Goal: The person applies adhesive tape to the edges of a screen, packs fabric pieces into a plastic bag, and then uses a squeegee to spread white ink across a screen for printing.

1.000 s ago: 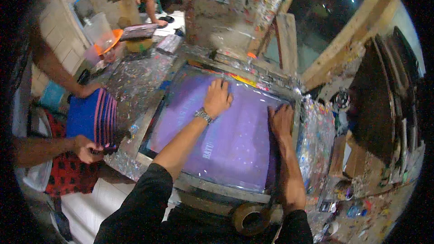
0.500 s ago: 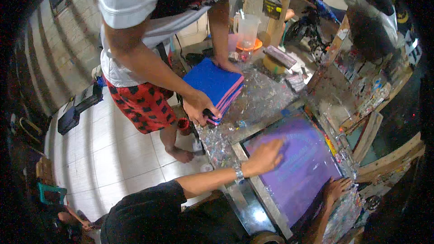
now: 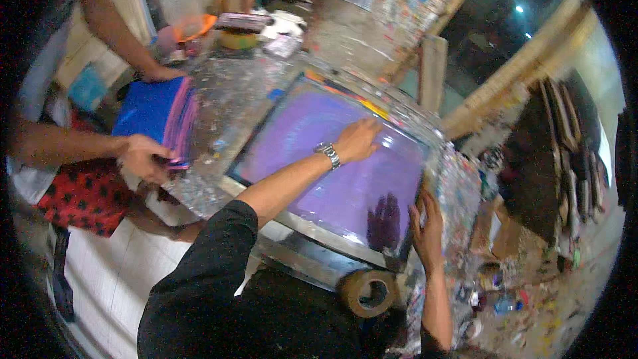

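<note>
A purple silkscreen in a frame (image 3: 319, 193) lies on the paint-crusted table in front of me. My left hand (image 3: 359, 139), with a metal watch at the wrist, lies palm down on its far part, fingers slightly blurred, apparently open with nothing seen under them. Against the frame's right edge rests my right hand (image 3: 428, 226), open, fingers apart; a dark hand-shaped shadow or reflection shows beside it on the mesh. To the left, another person's hands (image 3: 143, 156) grip a stack of blue and pink sheets (image 3: 149, 110) at the table's edge.
A roll of brown tape (image 3: 369, 294) is at the near edge of the frame. Behind the stack are a clear plastic jug (image 3: 183, 10) and an orange dish (image 3: 206, 24). Wooden posts (image 3: 433, 73) rise beyond the table; dark hanging pieces (image 3: 565, 153) are at the right.
My view has swung to the right. My left hand has moved across the screen toward its far right side. The right hand stays at the frame's edge, and the other person still holds the stack.
</note>
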Tool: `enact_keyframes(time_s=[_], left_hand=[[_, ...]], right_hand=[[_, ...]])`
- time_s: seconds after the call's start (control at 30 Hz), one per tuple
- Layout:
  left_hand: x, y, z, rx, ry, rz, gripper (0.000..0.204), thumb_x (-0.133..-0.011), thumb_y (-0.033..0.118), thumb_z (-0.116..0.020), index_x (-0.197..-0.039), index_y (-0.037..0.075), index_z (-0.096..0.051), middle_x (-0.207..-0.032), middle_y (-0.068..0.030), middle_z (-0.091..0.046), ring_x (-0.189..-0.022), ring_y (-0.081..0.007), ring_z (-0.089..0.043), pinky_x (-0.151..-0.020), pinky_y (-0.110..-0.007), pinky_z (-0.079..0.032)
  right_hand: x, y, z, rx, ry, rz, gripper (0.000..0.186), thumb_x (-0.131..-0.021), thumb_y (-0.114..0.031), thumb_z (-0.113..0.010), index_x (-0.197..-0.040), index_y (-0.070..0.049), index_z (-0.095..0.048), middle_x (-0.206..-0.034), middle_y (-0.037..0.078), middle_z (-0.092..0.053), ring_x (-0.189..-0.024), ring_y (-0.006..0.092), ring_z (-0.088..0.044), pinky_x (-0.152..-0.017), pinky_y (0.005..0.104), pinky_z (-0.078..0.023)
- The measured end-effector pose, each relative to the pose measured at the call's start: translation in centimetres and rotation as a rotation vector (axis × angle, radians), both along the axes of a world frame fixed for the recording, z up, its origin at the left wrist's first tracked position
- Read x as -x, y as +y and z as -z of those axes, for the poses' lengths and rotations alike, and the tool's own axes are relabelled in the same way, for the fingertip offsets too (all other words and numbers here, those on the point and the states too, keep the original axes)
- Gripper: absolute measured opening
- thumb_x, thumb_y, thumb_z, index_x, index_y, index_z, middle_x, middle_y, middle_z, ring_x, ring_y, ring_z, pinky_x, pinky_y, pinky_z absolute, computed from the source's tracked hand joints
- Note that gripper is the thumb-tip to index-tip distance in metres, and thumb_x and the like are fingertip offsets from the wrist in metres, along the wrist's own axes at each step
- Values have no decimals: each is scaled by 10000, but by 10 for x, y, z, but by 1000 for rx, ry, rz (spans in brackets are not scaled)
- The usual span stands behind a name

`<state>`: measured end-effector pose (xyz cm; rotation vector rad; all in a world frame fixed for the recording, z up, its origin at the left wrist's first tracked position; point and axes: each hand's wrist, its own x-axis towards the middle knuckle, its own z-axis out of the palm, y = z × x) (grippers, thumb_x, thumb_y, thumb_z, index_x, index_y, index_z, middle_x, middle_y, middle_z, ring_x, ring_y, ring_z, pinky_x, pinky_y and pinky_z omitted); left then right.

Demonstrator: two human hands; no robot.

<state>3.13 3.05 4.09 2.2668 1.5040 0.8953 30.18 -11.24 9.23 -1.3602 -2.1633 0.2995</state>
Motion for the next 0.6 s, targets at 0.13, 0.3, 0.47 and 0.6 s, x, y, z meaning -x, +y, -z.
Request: enact_keyframes(time_s=[0.13,0.3,0.47,0.6], left_hand=[[-62,24,53,-90,154,-15,630,-917,407,-528,-1410,33,-409,-1489,-207,-349,-1397,-365,-296,-1143,-493,-231],[-68,32,57,-56,283,-169,696,-938,469,-439,-1460,22,-329,-1544,-175,-272,-1449,-337,-192,-1175,-510,-117],[-68,21,55,-31,304,-182,763,-931,513,-418,-1468,-13,-292,-1550,-194,-246,-1456,-357,-158,-1174,-526,-87],[-61,20,43,-13,265,-438,910,-879,581,-469,-1419,-128,-285,-1484,-360,-233,-1428,-464,-150,-1160,-570,-64]], right_hand=[[-5,105,61,76,-103,127,613,-956,-391,-529,-1338,78,-427,-1420,304,-389,-1326,457,-362,-1125,467,-274],[24,170,81,117,-337,189,781,-969,-532,-388,-1444,79,-279,-1513,282,-254,-1417,414,-226,-1161,456,-195],[39,169,101,134,-414,306,846,-958,-612,-302,-1485,45,-213,-1561,195,-216,-1456,347,-170,-1178,467,-124],[50,174,104,76,-460,453,854,-960,-615,-294,-1472,65,-229,-1530,290,-207,-1443,405,-164,-1181,462,-111]])
